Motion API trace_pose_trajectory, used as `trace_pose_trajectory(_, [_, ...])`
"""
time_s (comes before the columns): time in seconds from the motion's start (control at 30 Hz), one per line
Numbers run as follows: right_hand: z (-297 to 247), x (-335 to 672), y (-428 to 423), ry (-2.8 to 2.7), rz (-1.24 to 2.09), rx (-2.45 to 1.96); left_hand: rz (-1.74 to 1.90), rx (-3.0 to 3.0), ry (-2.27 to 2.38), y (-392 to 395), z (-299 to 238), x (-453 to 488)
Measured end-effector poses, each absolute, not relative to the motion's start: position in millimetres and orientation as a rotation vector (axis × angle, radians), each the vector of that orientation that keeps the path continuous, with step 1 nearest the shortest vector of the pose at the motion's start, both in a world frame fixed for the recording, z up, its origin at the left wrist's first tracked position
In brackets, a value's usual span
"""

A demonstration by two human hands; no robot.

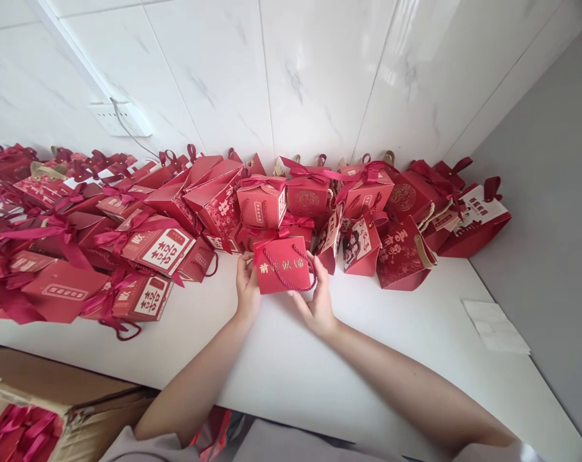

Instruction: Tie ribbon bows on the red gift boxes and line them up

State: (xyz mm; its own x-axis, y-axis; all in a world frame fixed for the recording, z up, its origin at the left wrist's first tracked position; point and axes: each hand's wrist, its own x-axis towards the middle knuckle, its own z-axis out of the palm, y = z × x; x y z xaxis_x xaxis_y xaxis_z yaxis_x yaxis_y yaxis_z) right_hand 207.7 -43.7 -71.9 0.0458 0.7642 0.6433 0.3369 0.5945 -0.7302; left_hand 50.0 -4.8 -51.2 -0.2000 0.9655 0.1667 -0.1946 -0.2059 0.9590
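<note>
Both of my hands hold a small red gift box point(282, 266) with gold characters and a red cord handle, at the middle of the white table point(281, 359). My left hand point(247, 285) grips its left side with fingers curled round the edge. My right hand point(318, 296) grips its right lower corner, thumb on the front. The box stands just in front of a long row of red gift boxes point(262, 202) with ribbons along the wall.
Red boxes are piled thick at the left point(64, 256) and spread to the right point(464, 218). A white paper sheet point(495, 327) lies at the table's right. A cardboard carton point(45, 410) with red ribbons stands below the table's left front edge. A wall socket point(122, 119) is on the tiles.
</note>
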Motion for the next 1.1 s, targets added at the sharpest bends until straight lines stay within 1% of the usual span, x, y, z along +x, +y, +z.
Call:
trace_pose_trajectory(0.1, [-68.1, 210.9, -40.6, -1.568, 0.409, -0.98, 1.494, 1.118, 1.013, -5.9, -52.9, 52.3])
trace_pose_trajectory(0.2, [-64.8, 217.5, -37.0, -1.665, 0.409, -0.892, 1.408, 1.171, 0.923, -6.6, -56.6, 51.7])
trace_pose_trajectory(0.27, [-64.7, 219.3, -36.5, -1.681, 0.494, -0.848, 1.394, 1.208, 0.928, -6.7, -57.5, 50.1])
trace_pose_trajectory(0.43, [-68.9, 214.1, -36.5, -1.514, 0.844, -0.889, 1.35, 1.263, 0.938, -6.5, -52.9, 47.4])
trace_pose_trajectory(0.53, [-70.3, 212.5, -33.6, -1.438, 0.938, -0.868, 1.363, 1.293, 0.949, -6.3, -51.0, 47.9])
trace_pose_trajectory(0.8, [-67.6, 213.4, -30.5, -1.378, 0.913, -0.919, 1.398, 1.364, 0.932, -5.4, -50.4, 49.2])
trace_pose_trajectory(0.9, [-67.6, 214.5, -32.5, -1.404, 0.903, -0.887, 1.387, 1.203, 0.935, -4.0, -51.9, 48.2])
trace_pose_trajectory(1.0, [-70.5, 215.6, -35.1, -1.466, 0.841, -0.842, 1.25, 0.909, 0.866, -4.8, -51.0, 45.9])
trace_pose_trajectory(1.1, [-75.0, 213.8, -37.2, -1.495, 0.797, -0.895, 1.001, 0.784, 0.713, -8.0, -45.5, 43.1])
